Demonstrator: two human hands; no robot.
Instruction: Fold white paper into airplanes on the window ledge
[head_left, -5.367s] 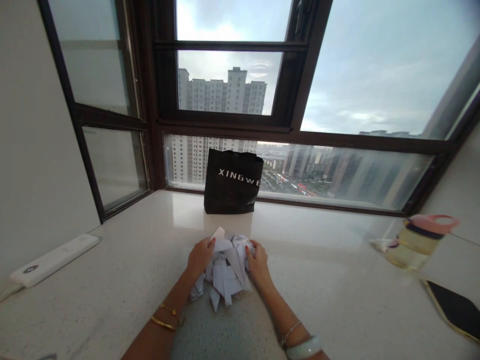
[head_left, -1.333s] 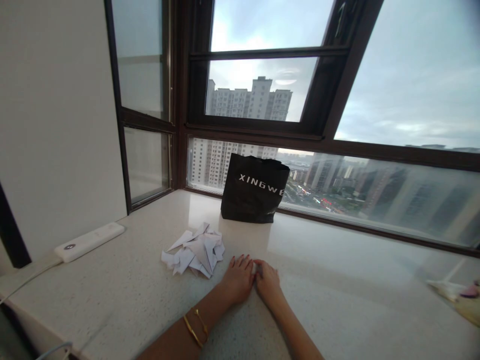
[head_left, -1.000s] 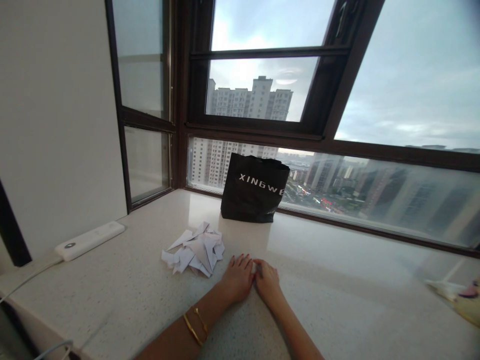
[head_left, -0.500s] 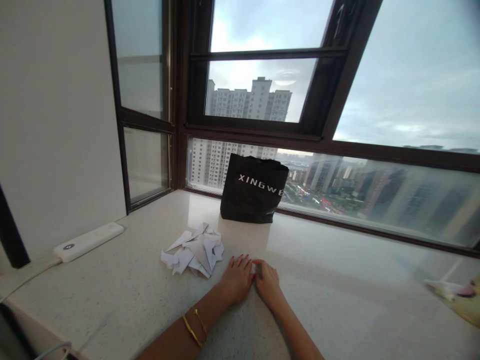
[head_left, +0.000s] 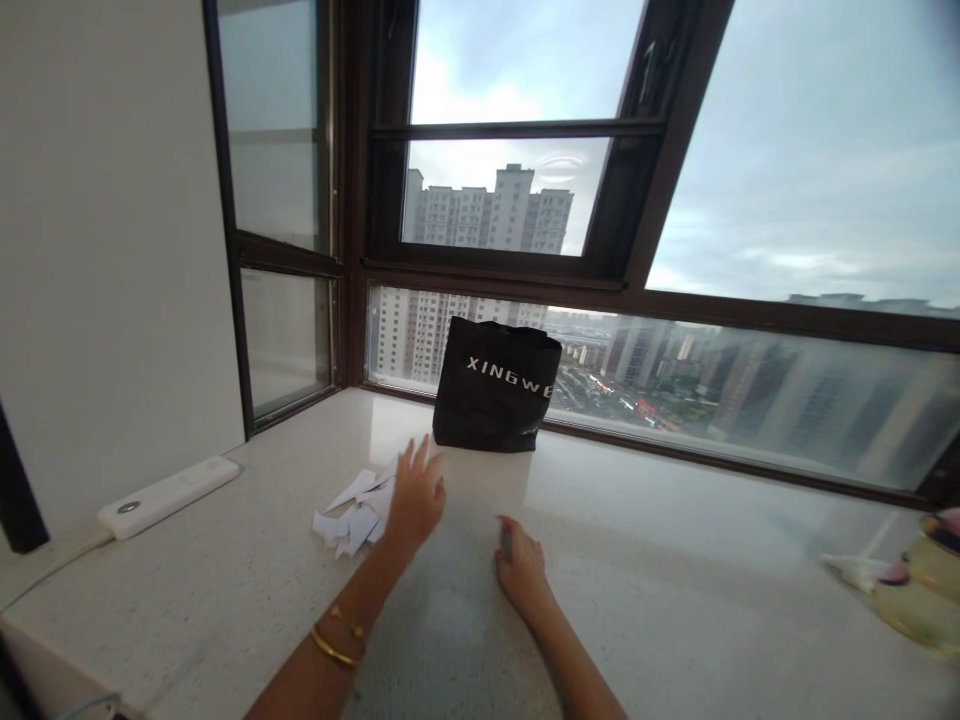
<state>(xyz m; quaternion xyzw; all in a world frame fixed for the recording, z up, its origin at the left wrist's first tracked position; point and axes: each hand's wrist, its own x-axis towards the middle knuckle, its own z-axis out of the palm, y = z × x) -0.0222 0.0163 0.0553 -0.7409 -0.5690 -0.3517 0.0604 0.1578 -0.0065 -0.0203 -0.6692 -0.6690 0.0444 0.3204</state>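
Note:
My left hand [head_left: 417, 498] is raised over the right side of a pile of folded white paper pieces [head_left: 358, 515]. Its fingers are spread and point toward the window, and it covers part of the pile. Whether a fingertip touches paper I cannot tell. My right hand [head_left: 523, 562] rests on the pale speckled countertop [head_left: 645, 600], apart from the left. The index finger sticks out to the left while the other fingers curl under. Anything inside that curl is hidden from view. Beyond the hands stands a black bag [head_left: 491, 400] with white lettering, upright by the window.
A white power strip [head_left: 172, 497] with a cable lies along the left wall. At the right edge sits a yellowish object [head_left: 922, 590] with pink parts, blurred. Dark-framed windows [head_left: 637, 300] border the counter at the back.
My left hand has left the right hand's side and moved left and forward over the paper pile, its fingers spreading. The right hand stays nearly in place. The view has shifted slightly.

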